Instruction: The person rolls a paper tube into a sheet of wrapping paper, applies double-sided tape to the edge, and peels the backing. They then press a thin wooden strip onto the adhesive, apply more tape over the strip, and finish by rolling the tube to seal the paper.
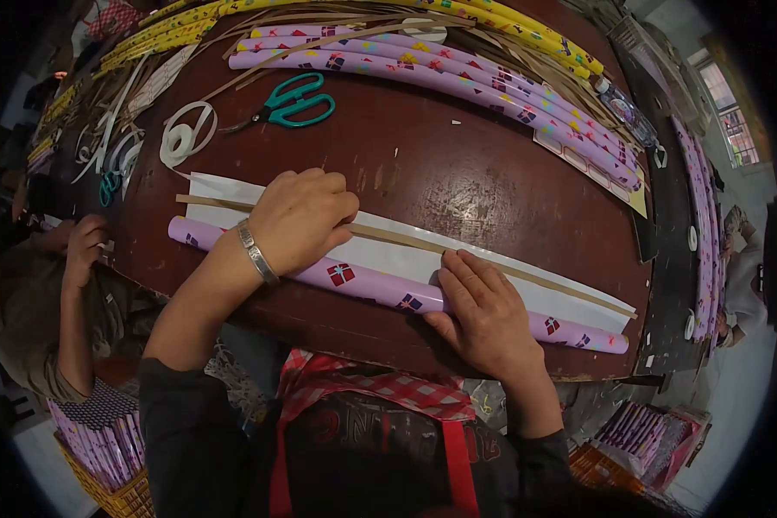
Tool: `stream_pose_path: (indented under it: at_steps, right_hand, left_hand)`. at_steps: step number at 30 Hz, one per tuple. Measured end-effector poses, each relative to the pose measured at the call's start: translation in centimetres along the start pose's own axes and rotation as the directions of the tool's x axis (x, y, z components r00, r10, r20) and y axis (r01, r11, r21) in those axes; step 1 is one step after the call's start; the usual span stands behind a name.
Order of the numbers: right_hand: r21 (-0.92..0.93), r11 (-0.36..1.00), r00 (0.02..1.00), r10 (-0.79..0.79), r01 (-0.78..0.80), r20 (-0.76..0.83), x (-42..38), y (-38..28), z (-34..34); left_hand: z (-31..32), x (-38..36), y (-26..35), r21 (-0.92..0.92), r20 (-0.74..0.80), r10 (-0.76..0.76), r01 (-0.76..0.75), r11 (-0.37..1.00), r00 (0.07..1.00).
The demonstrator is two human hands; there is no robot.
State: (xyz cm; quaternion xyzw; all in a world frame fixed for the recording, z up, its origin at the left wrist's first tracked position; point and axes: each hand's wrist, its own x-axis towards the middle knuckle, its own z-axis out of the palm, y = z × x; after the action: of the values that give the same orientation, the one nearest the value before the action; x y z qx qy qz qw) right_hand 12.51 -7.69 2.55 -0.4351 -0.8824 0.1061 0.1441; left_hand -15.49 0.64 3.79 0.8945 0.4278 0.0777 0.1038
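A lilac roll of gift wrap (pixel 371 287) printed with presents lies along the table's near edge, its white inner side (pixel 406 263) partly unrolled. Along that white flap runs a narrow brown paper strip (pixel 535 278). My left hand (pixel 302 216), a metal bracelet (pixel 256 250) at its wrist, is closed over the strip with fingers curled in a pinch; the fingertips are partly hidden. Flat across the roll, my right hand (pixel 483 306) has its fingers stretched out, with the fingertips touching the strip.
Teal scissors (pixel 298 102) and a white tape roll (pixel 180 144) lie behind the flap. Further back are lilac rolls (pixel 423 76), yellow rolls (pixel 527 33) and a plastic bottle (pixel 623 112). A co-worker's hand (pixel 85 246) is at left. Baskets (pixel 116 488) of rolls stand below.
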Motion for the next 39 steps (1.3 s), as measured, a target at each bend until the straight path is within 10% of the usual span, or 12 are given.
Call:
stream_pose_path:
  at_steps: [21, 39]
  right_hand:
    - [0.01, 1.0, 1.0, -0.013, 0.013, -0.019, -0.1, 0.1, 0.1]
    - [0.007, 1.0, 1.0, -0.011, 0.011, -0.014, -0.1, 0.1, 0.0]
  left_hand:
    - [-0.9, -2.1, -2.9, -0.394, -0.038, -0.21, 0.179, 0.901, 0.977]
    - [0.4, -3.0, -3.0, -0.087, -0.163, -0.306, 0.295, 0.951, 0.938]
